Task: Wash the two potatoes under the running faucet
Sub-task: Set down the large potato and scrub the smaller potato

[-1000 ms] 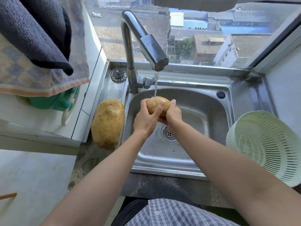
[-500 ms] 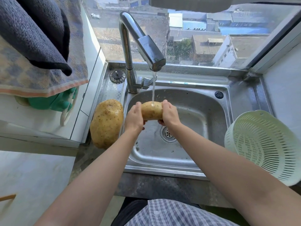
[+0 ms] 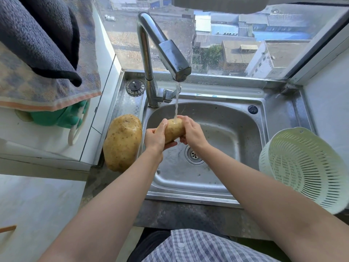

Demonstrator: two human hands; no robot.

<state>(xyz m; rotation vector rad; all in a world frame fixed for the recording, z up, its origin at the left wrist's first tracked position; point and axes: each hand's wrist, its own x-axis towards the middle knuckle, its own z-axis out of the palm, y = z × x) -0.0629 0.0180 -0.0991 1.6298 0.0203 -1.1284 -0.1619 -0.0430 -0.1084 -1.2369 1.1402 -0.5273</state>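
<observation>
A small yellow-brown potato is held over the steel sink, tilted with its far end up. A thin stream of water falls from the chrome faucet onto that far end. My left hand grips the potato's near left side, thumb up along it. My right hand wraps its right side. A second, much larger potato lies on the sink's left ledge, untouched.
A pale green plastic colander leans on the counter right of the sink. The drain sits below my hands. A spare strainer plug lies left of the faucet base. Towels and green gloves hang at left.
The potato has turned from lying level between my hands to a tilted pose. My left hand has shifted under and around its near end, and my right hand has slid over its right side.
</observation>
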